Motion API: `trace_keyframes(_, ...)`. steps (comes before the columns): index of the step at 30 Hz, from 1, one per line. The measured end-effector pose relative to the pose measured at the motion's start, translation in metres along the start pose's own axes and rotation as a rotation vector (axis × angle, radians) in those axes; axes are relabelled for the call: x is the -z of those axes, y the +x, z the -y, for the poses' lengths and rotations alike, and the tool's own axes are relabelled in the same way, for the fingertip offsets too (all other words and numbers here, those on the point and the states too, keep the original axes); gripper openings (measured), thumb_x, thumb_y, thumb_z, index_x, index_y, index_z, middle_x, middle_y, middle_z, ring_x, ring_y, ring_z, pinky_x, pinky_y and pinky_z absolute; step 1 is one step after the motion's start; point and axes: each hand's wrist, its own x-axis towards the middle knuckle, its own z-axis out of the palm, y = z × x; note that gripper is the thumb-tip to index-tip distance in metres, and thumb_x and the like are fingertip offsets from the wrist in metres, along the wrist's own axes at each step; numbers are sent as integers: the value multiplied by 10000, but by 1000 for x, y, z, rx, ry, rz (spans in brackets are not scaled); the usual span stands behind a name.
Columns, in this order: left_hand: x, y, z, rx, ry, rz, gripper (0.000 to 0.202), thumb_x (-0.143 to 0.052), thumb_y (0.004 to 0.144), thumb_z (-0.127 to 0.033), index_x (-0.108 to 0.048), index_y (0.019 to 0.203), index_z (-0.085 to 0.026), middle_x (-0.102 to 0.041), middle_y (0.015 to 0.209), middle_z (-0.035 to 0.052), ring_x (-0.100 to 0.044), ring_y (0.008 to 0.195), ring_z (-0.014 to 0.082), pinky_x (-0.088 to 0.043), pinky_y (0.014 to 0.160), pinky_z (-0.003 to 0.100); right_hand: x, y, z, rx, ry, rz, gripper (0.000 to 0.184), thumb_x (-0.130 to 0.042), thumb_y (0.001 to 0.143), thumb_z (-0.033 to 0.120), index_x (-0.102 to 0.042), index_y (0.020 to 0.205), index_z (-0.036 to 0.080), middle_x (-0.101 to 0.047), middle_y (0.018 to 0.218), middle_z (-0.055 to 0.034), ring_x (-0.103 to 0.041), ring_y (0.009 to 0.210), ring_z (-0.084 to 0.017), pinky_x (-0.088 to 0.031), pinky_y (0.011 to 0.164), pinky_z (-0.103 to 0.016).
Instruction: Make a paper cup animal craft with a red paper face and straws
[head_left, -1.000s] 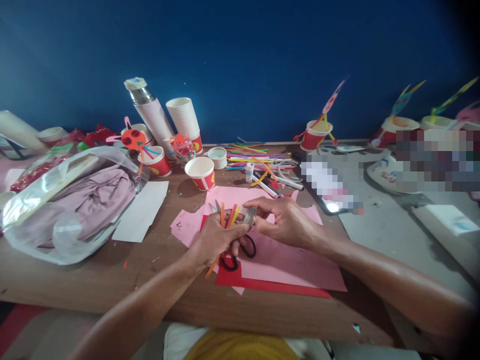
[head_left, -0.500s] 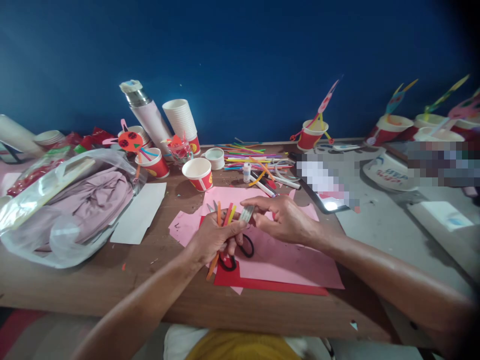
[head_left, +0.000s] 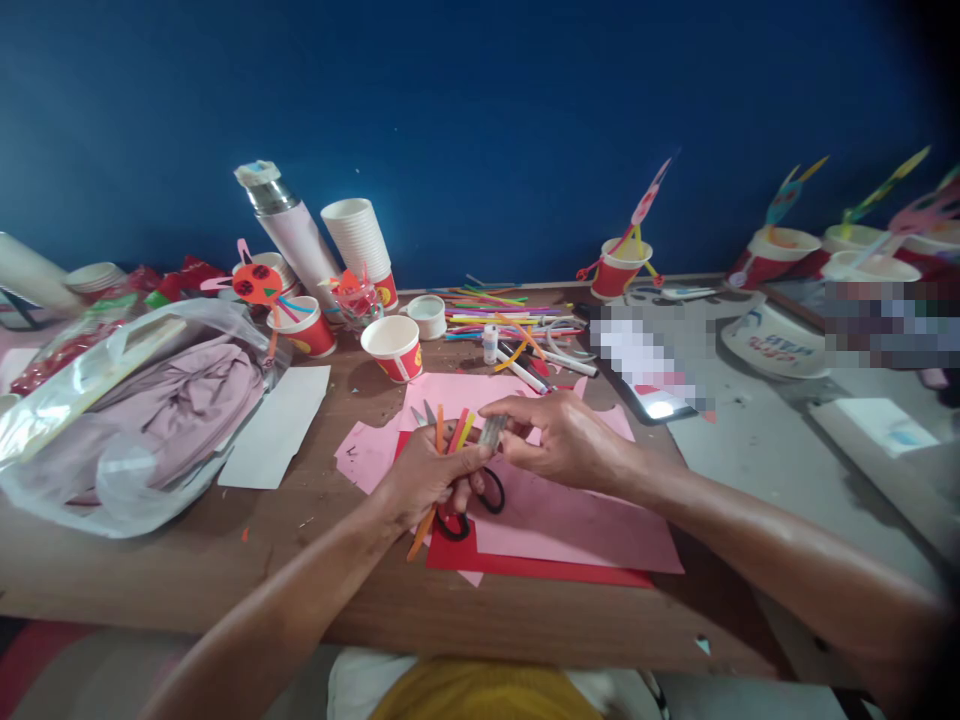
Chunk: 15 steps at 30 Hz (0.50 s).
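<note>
My left hand (head_left: 427,475) is closed round a bunch of thin coloured strips (head_left: 448,436), orange, red and yellow, together with black-handled scissors (head_left: 469,503) whose blades poke up past my fingers. My right hand (head_left: 559,440) pinches a small clear ribbed piece (head_left: 492,431) right beside the strips. Both hands hover over pink paper (head_left: 570,515) lying on a red sheet (head_left: 525,565) on the wooden table (head_left: 225,560).
A plastic bag with mauve cloth (head_left: 127,420) lies at the left, a white sheet (head_left: 277,425) beside it. Red paper cups (head_left: 394,347), a cup stack (head_left: 360,240), a flask (head_left: 289,225), loose coloured sticks (head_left: 502,315) and decorated cups (head_left: 621,270) stand behind.
Both hands stay together at the same spot with the same hold. The view has shifted slightly.
</note>
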Motion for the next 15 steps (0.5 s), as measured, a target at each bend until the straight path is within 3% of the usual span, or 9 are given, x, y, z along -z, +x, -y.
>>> trace_keyframes(9, 2, 2, 2, 17, -22, 53, 341, -666, 701, -387, -551, 553, -102, -558, 418, -4, -430, 259, 44, -236, 259, 137, -7, 1, -9, 41, -63, -72, 374, -471, 721, 90, -672, 1028, 165, -691, 713, -35, -559, 539, -109, -382, 526, -218)
trace_keyframes(15, 6, 2, -1, 6, -152, 120, 330, -684, 688, -388, -559, 597, -97, -574, 447, 2, -423, 258, 35, -218, 253, 121, -7, 2, -15, -49, 235, -37, 411, -433, 773, 121, -607, 1141, 182, -671, 696, -6, -599, 601, -114, -437, 561, -218)
